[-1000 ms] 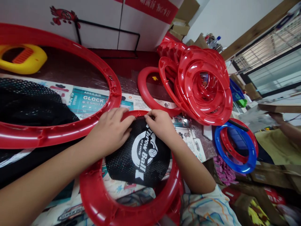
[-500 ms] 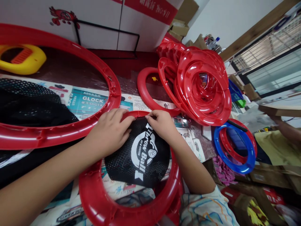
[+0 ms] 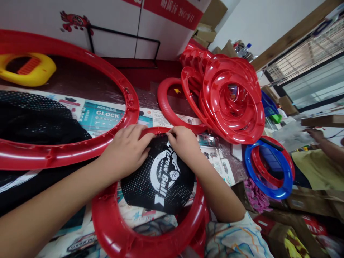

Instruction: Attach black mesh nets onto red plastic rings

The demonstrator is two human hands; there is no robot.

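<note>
A round black mesh net point(image 3: 139, 193) with white "Throw Ball" print lies partly across a red plastic ring point(image 3: 113, 233) in front of me. At the ring's far side, my left hand point(image 3: 130, 150) grips the net's upper edge, its thumb pressed near the rim and its other fingers curled over. Close to its right, my right hand point(image 3: 184, 143) pinches the same edge between thumb and fingers against the rim. The net's lower part hangs loose inside the ring's opening. What lies beneath the fingertips is hidden.
A large red ring point(image 3: 133, 104) lies left, with a yellow handle piece point(image 3: 40, 73) and black mesh within it. Stacked red rings point(image 3: 233, 107) stand back right, beside a blue ring point(image 3: 286, 179). A black wire frame point(image 3: 123, 34) stands behind. Another person's hand point(image 3: 315, 134) shows far right.
Both my hands keep their hold at the net's edge with hardly any movement. At far right, the other person's hand has come into sight. The view has shifted slightly.
</note>
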